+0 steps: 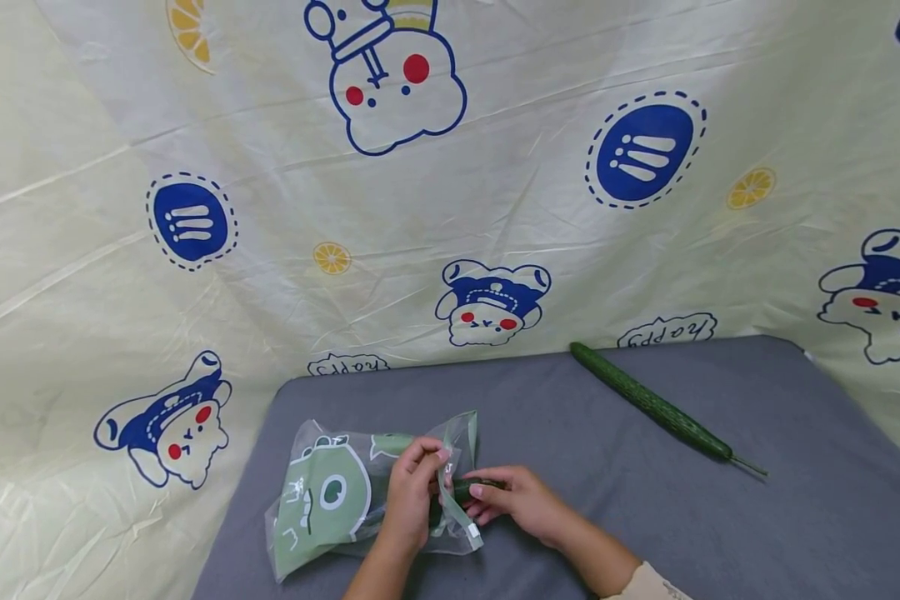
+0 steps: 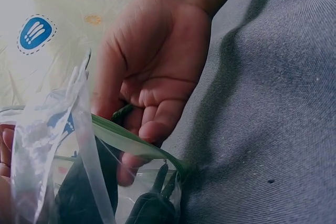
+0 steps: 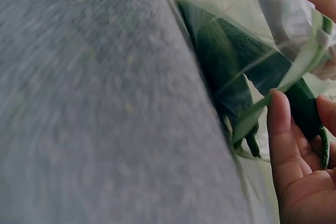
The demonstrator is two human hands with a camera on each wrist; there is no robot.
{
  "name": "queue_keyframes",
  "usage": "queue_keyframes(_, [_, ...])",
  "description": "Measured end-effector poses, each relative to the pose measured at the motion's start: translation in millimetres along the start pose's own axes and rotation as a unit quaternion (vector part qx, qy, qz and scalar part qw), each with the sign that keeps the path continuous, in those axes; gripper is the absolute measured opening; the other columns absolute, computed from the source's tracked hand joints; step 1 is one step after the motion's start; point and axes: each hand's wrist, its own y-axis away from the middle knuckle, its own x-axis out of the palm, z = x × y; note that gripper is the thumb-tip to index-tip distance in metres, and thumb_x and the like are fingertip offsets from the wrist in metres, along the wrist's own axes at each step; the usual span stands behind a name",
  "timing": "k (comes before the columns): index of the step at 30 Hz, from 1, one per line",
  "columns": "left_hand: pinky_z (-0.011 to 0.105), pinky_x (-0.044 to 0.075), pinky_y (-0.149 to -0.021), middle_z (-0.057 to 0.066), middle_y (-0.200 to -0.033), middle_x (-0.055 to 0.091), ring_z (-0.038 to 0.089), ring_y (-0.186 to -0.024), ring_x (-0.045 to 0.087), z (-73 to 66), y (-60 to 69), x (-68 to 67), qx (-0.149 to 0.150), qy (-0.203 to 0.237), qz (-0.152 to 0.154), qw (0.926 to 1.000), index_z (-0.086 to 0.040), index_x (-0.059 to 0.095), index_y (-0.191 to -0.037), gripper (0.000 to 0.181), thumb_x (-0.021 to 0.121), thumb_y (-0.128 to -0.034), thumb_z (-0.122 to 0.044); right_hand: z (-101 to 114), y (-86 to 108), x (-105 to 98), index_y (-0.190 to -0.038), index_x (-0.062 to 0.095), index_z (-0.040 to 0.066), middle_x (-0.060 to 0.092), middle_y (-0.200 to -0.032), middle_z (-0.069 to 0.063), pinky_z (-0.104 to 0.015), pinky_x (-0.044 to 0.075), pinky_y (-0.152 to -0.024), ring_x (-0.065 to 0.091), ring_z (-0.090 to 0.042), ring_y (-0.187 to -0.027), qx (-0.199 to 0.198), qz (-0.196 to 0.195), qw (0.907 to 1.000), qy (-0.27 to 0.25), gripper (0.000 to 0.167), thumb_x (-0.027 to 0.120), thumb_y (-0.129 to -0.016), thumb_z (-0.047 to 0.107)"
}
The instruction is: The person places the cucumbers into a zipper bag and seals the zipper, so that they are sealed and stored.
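Head view: near the surface's (image 1: 720,533) left edge, left hand (image 1: 415,482) pinches a bag (image 1: 337,492) containing cucumbers (image 3: 304,108); right hand (image 1: 522,502) grips one lying crosswise, stem (image 3: 325,149) rightward.

"Did you see the whole cucumber (image 3: 304,107) in the right hand (image 1: 521,502)?"
"No, the left hand (image 1: 411,487) and bag (image 1: 358,500) hid part."
"And the gray cloth (image 3: 89,108)?"
"In the right wrist view, it looked blurry."
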Motion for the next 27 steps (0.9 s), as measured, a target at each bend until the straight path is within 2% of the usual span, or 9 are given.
queue_keyframes(5, [0.019,0.043,-0.053,-0.009,-0.068,0.056,0.004,-0.056,0.054,-1.7,1.2,1.3,-0.006,-0.005,-0.005,1.0,-0.011,0.061,-0.092,0.005,0.058,-0.0953,-0.011,-0.2,-4.9,5.9,-0.132,0.058,-0.013,0.074,-0.103,-0.019,-0.023,0.06,-0.07,0.072,-0.008,-0.081,0.006,-0.007,0.9999,0.012,0.043,0.061,-0.1,0.016])
queue_keyframes(9, [0.019,0.047,-0.057,-0.009,-0.07,0.056,0.004,-0.058,0.054,-3.6,2.1,2.6,-0.01,-0.009,-0.009,0.9999,0.004,0.057,-0.097,0.015,0.058,-0.0951,-0.012,0.5,-8.1,8.4,-0.132,0.059,-0.011,0.074,-0.094,-0.002,-0.022,0.058,-0.067,0.069,-0.006,-0.076,0.01,-0.004,0.9997,0.019,0.043,0.062,-0.1,0.017])
queue_keyframes(12, [0.019,0.048,-0.058,-0.009,-0.071,0.056,0.004,-0.058,0.054,-4.1,2.4,2.9,-0.01,-0.012,-0.009,0.9998,0.013,0.052,-0.102,0.026,0.058,-0.0951,-0.011,0.7,-10.1,9.4,-0.132,0.061,-0.009,0.073,-0.092,0.001,-0.022,0.058,-0.066,0.067,-0.006,-0.074,0.012,0.004,0.9995,0.03,0.042,0.063,-0.099,0.018])
queue_keyframes(15, [0.019,0.047,-0.058,-0.01,-0.07,0.056,0.004,-0.059,0.054,-4.2,2.6,2.4,-0.008,-0.013,-0.01,0.9998,0.016,0.05,-0.105,0.029,0.058,-0.0951,-0.01,0.7,-11.5,9.6,-0.132,0.061,-0.007,0.073,-0.095,-0.003,-0.023,0.057,-0.066,0.067,-0.007,-0.075,0.014,0.015,0.9988,0.044,0.042,0.063,-0.099,0.018])
queue_keyframes(21, [0.019,0.046,-0.055,-0.009,-0.07,0.056,0.005,-0.057,0.054,-4.4,2.3,1.4,-0.01,-0.006,-0.01,0.9999,0.01,0.054,-0.1,0.021,0.058,-0.0955,-0.011,2.3,-9.7,6.3,-0.134,0.055,-0.009,0.073,-0.106,-0.014,-0.028,0.059,-0.076,0.07,-0.008,-0.085,0.021,0.032,0.9974,0.061,0.044,0.057,-0.103,0.022])
queue_keyframes(27, [0.019,0.046,-0.055,-0.008,-0.07,0.056,0.005,-0.057,0.054,-4.9,2.6,1.1,-0.01,-0.004,-0.008,0.9999,-0.009,0.06,-0.092,0.004,0.058,-0.0954,-0.011,1.4,-9.9,3.9,-0.126,0.05,-0.01,0.074,-0.104,-0.01,-0.028,0.059,-0.078,0.07,-0.008,-0.086,0.023,0.044,0.9983,0.033,0.037,0.057,-0.103,0.019])
